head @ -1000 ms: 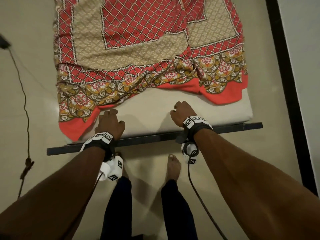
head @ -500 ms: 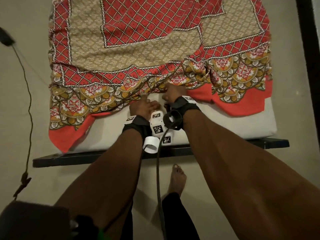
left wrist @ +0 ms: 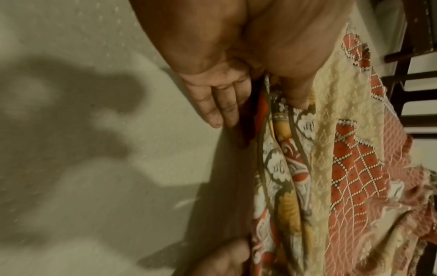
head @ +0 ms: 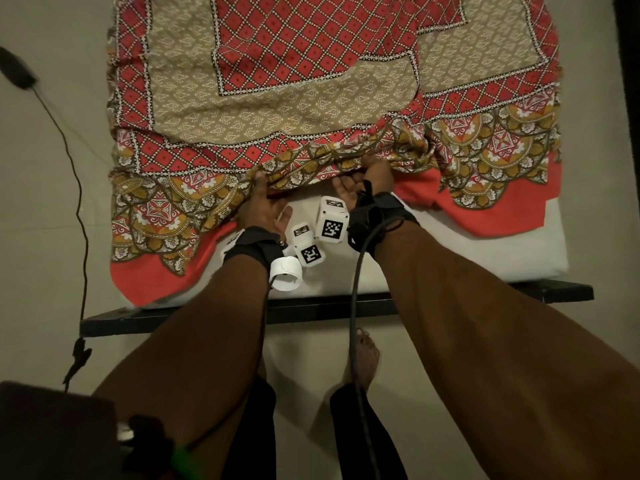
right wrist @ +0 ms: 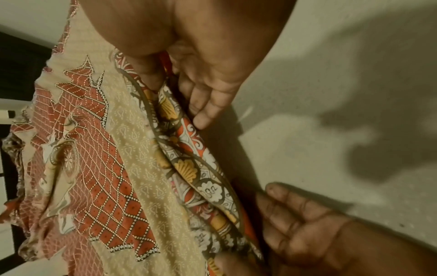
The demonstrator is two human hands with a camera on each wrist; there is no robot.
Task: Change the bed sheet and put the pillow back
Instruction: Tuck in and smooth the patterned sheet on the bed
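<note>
Pale floor surrounds a cream mattress on a black metal frame, over which the red and beige patterned bed sheet is spread, bunched near its foot edge. The fold is pinched by the left hand and right hand; it is best drawn evenly toward the frame. No writing is readable, only square marker codes on the wrist cameras

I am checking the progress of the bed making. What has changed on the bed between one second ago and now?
Both hands left the mattress's near edge and moved forward and together. The left hand and right hand now pinch the bunched border of the patterned bed sheet. The sheet remains short of the mattress's foot, which is still bare.
</note>
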